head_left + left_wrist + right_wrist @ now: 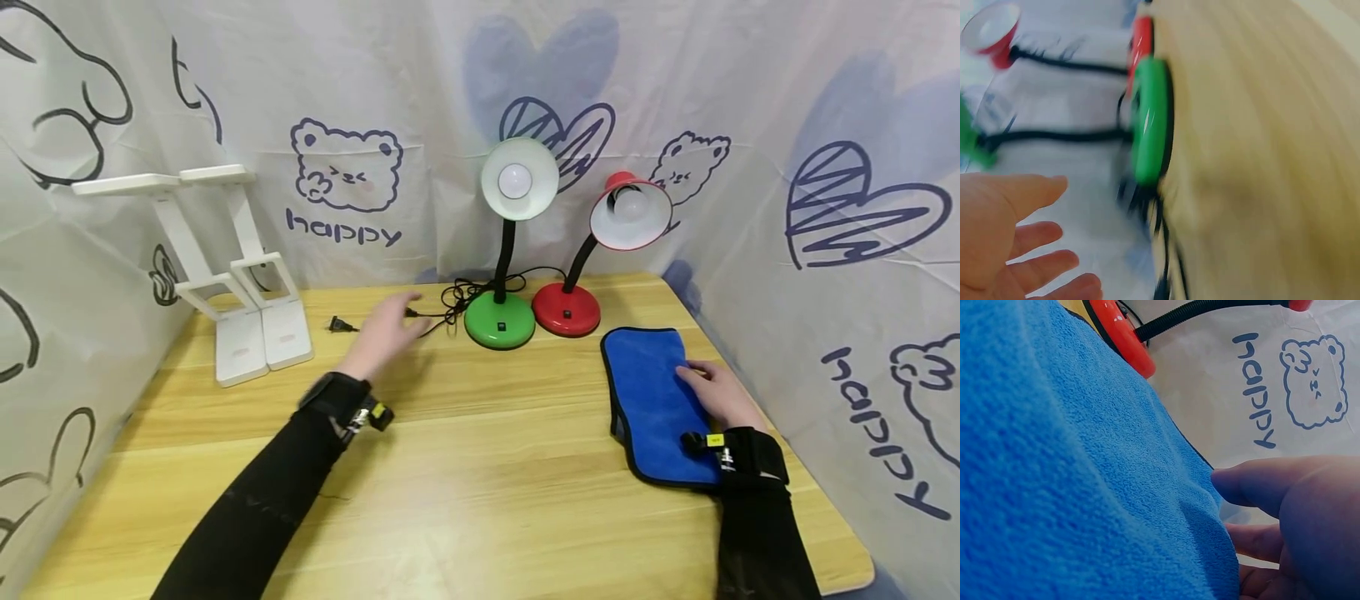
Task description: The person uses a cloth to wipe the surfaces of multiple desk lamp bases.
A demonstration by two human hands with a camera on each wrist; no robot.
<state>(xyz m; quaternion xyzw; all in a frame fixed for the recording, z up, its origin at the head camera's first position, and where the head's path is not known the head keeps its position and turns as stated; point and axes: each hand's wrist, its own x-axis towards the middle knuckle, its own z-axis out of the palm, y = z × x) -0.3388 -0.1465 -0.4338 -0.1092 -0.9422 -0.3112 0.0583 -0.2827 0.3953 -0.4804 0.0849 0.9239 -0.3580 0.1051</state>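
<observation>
In the head view my left hand (381, 340) hovers over the table beside the black cords, fingers spread and holding nothing. A black plug (341, 325) lies to its left. The green desk lamp (500, 323) stands to its right, and the left wrist view shows the lamp's green base (1152, 122) beyond my thumb. My right hand (723, 396) pinches the right edge of a folded blue towel (652, 392) with black trim. Seen from the right wrist, the thumb (1250, 481) lies at the towel's edge while the other fingers pass partly out of sight behind it.
A red desk lamp (566, 310) stands right of the green one, behind the towel. Two white folding lamps (262, 337) stand side by side at the back left. Tangled cords (459, 298) lie by the green base. A printed curtain (442, 208) encloses the wooden table (480, 500).
</observation>
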